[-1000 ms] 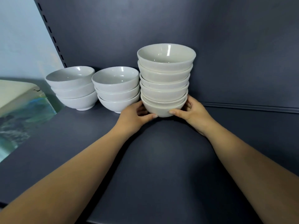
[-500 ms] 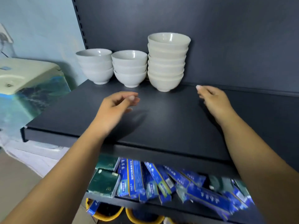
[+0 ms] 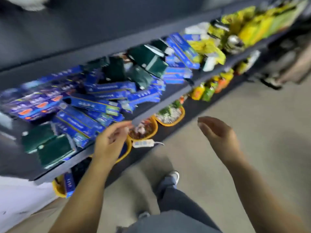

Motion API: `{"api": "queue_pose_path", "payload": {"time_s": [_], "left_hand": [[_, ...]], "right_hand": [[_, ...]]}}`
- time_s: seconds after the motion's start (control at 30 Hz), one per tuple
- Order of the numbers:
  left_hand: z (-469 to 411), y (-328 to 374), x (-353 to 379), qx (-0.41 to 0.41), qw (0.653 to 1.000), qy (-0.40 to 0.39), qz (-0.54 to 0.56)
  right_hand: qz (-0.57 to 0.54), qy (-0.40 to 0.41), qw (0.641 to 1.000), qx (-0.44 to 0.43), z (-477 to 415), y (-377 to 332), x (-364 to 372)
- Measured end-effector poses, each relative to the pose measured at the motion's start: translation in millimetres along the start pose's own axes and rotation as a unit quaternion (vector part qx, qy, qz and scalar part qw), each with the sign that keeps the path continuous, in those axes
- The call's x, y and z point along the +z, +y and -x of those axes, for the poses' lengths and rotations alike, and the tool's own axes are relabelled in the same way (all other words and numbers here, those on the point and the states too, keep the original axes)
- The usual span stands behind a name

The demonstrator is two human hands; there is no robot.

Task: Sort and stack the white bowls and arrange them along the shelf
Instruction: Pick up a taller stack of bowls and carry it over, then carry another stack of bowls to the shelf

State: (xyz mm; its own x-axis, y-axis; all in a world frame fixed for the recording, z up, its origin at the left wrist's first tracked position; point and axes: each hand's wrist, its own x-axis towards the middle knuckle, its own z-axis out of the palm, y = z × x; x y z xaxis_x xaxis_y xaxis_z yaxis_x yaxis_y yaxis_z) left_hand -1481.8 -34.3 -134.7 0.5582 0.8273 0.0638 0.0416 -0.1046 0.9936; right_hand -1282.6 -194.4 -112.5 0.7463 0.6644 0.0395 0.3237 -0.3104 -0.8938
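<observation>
Both hands empty, loosely open; white bowls [image 3: 33, 5], a blur at eleven o'clock, well above left hand [image 3: 109, 143], the nearer; right hand [image 3: 218, 133] farther.

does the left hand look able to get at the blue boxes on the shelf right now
Probably yes: the left hand is empty and open at the shelf edge, with the blue boxes just beyond its fingertips and nothing between.

No text can be read; the print on the blue boxes [image 3: 94, 105] beyond the fingers is blurred.
</observation>
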Motion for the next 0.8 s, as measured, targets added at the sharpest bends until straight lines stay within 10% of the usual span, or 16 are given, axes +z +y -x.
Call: {"api": "queue_pose_path", "payload": {"time_s": [0.27, 0.8], "left_hand": [[75, -81, 112, -0.179, 0.942, -0.276, -0.061], [78, -106, 317, -0.219, 0.873, -0.38, -0.215]], "right_hand": [[0.008, 0.136, 0.949, 0.284, 153, 113, -62], [-0.066, 0.204, 0.863, 0.457, 224, 242, -194]]}}
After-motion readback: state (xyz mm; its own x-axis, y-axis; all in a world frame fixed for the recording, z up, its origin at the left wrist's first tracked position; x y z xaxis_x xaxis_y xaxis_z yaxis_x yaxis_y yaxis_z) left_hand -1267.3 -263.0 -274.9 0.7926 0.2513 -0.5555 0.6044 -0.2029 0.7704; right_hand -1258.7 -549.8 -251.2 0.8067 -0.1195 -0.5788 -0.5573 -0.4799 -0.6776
